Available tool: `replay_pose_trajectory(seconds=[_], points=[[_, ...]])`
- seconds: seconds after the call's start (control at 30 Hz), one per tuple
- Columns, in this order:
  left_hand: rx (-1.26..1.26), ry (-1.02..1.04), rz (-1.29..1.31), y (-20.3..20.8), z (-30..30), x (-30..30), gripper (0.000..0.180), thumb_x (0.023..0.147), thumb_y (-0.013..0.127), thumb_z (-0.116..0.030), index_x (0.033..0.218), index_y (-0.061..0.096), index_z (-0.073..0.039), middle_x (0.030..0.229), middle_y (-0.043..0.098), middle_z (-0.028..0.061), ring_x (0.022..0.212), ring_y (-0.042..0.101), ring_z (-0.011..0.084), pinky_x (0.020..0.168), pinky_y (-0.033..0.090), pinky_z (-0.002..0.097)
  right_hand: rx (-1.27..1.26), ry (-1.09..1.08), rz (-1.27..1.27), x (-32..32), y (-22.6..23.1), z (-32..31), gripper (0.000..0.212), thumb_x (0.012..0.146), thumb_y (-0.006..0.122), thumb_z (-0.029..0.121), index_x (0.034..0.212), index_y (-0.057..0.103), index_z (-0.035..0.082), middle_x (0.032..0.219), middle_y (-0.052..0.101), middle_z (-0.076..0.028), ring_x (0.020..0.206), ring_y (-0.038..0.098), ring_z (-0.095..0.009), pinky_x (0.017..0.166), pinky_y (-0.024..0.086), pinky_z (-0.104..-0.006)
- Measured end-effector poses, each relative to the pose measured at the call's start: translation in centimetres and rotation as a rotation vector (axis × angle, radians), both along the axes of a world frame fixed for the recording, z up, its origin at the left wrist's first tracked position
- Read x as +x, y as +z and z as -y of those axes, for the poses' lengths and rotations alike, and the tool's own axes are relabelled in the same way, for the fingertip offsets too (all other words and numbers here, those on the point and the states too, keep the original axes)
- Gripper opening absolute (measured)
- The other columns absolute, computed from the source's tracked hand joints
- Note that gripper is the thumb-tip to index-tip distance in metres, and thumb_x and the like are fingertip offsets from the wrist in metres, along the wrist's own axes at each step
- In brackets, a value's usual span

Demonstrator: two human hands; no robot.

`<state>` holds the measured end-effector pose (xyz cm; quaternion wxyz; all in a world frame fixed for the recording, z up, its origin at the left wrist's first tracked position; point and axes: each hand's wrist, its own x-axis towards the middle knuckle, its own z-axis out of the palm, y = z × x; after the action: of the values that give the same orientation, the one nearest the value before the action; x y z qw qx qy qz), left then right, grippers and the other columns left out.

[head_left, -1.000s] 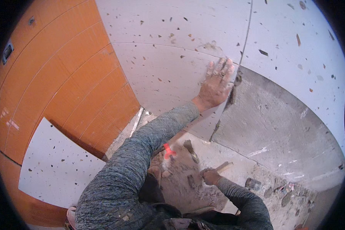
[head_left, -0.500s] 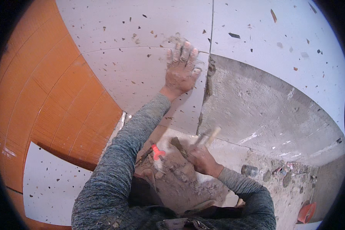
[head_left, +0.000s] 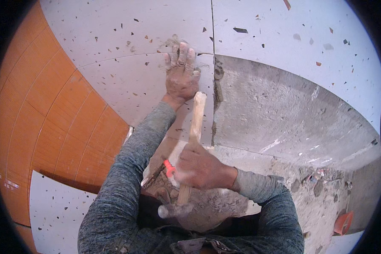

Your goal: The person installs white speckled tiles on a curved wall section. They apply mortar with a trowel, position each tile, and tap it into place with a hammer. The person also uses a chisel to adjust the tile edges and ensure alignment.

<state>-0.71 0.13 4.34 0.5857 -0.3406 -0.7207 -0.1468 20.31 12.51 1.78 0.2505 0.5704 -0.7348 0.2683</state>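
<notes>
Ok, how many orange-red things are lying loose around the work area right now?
2: a small red piece just left of the right hand, and an orange object on the rubble at lower right. The arms may hide more.

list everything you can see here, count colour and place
speckled tiles: several, white with dark and red flecks, on the wall top and left
orange tiles: many, orange, left
bare mortar patch: one, grey, right of the tiled part
hammer: one, pale wooden handle, centre, head end low
red object: one, small, beside the right hand
orange piece: one, lower right
left hand: flat on a white tile
right hand: gripping the hammer handle
</notes>
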Motion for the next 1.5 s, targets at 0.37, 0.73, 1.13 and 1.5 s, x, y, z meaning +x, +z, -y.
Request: replay_pose_trajectory(seconds=[0.37, 0.73, 1.13, 1.5], points=[[0.01, -0.007, 0.0, -0.1, 0.0, 0.0, 0.068, 0.091, 0.056, -0.025, 0.152, 0.035, -0.003, 0.16, 0.025, 0.0219, 0.149, 0.019, 0.0401, 0.121, 0.002, 0.0538, -0.033, 0.026, -0.068, -1.3, 1.4, -0.4, 0.015, 0.071, 0.062, 0.019, 0.083, 0.056, 0.012, 0.083, 0.048, -0.003, 0.085, 0.058, -0.025, 0.08, 0.049, -0.0389], [0.006, -0.007, 0.018, 0.0, 0.2, 0.1, 0.071, 0.089, 0.058, -0.023, 0.152, 0.034, -0.003, 0.16, 0.026, 0.0213, 0.149, 0.02, 0.0401, 0.121, 0.004, 0.0541, -0.1, -0.056, -0.054, -2.1, 1.6, -1.1, 0.011, 0.07, 0.065, 0.021, 0.074, 0.057, 0.014, 0.081, 0.052, -0.003, 0.082, 0.059, -0.025, 0.076, 0.046, -0.0393], [0.006, -0.03, 0.055, 0.4, -0.3, 1.1, 0.063, 0.092, 0.058, -0.019, 0.15, 0.038, -0.006, 0.16, 0.026, 0.02, 0.149, 0.02, 0.0394, 0.121, 0.008, 0.0555, -0.581, -0.027, 0.06, -0.1, 1.9, -5.5, 0.011, 0.076, 0.069, 0.013, 0.077, 0.058, 0.01, 0.086, 0.057, -0.007, 0.078, 0.06, -0.026, 0.07, 0.047, -0.0397], [0.047, -0.073, 0.088, 0.5, 0.0, 2.4, 0.055, 0.093, 0.056, -0.015, 0.146, 0.045, -0.005, 0.159, 0.03, 0.0182, 0.149, 0.02, 0.0392, 0.12, 0.009, 0.0577, -0.721, -0.249, 0.186, 1.5, 5.7, -7.2, 0.035, 0.073, 0.058, -0.012, 0.072, 0.04, 0.018, 0.077, 0.05, 0.001, 0.077, 0.052, -0.016, 0.088, 0.045, -0.0372]])
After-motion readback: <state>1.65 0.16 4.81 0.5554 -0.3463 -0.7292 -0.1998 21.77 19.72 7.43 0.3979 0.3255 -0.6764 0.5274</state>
